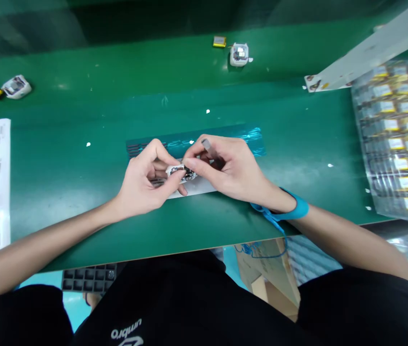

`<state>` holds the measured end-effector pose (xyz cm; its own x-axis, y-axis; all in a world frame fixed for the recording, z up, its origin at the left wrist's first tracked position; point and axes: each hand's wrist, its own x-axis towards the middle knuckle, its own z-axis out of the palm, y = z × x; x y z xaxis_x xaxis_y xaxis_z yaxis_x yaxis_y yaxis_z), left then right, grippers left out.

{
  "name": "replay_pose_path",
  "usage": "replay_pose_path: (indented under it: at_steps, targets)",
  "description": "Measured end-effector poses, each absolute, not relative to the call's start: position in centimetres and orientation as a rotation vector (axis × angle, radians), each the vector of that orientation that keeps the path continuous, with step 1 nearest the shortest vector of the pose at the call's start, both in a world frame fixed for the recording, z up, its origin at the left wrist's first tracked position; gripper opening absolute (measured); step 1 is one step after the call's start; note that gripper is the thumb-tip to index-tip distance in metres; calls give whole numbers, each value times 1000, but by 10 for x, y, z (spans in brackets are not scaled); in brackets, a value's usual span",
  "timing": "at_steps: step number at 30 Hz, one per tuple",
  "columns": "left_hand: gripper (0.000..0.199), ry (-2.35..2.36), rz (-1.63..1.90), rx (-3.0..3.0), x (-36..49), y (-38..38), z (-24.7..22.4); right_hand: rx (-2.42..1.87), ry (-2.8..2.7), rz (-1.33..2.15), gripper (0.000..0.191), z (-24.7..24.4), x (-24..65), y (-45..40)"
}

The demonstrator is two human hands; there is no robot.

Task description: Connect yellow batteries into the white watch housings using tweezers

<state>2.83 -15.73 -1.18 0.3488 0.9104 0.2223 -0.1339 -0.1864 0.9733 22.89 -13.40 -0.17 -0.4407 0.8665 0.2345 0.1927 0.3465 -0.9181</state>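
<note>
Small white part (175,169) with dark inner components, pinched between both hands' fingertips. Held just above the green desk (81,163), mid-width, nearer its front edge.

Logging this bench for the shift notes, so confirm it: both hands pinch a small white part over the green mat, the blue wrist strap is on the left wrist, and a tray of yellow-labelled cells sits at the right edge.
One detail is wrong. The head view shows the blue wrist strap on the right wrist, not the left. The rest stands: left hand and right hand pinch the small white part over the green mat, and the tray of cells sits at the right edge.
</note>
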Motion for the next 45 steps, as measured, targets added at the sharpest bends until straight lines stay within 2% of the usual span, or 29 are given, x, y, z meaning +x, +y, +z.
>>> replay_pose_path:
  at_steps: [3,6,10,14,18,23,32,36,42,45]
  targets:
    - [21,750,1168,1383,26,-153,-13,-967,-1540,1270,56,3,230,-128]
    - [23,780,1204,1341,25,-148,-15,-953,-1275,1433,62,10,232,-126]
    - [28,809,1200,1328,25,-145,-17,-1069,-1516,1260,63,13,234,-135]
    - [30,834,1133,1375,24,-145,-16,-1180,-1713,1239,64,11,233,-142]
    - [35,859,1096,1367,23,-144,-16,-1098,-1877,1253,62,9,234,-139]
    - [36,901,1048,1365,22,-145,-15,-999,-1841,1362,50,6,235,-138]
    - [37,917,1134,1356,24,-147,-16,-913,-1663,1817,28,-2,239,-127]
    - [34,920,1156,1371,24,-148,-16,-860,-1610,1943,26,-2,243,-119]
    - [27,913,1146,1399,24,-147,-15,-913,-1549,1876,40,7,245,-114]
    - [21,887,1123,1398,23,-148,-12,-857,-1476,1686,36,10,243,-118]
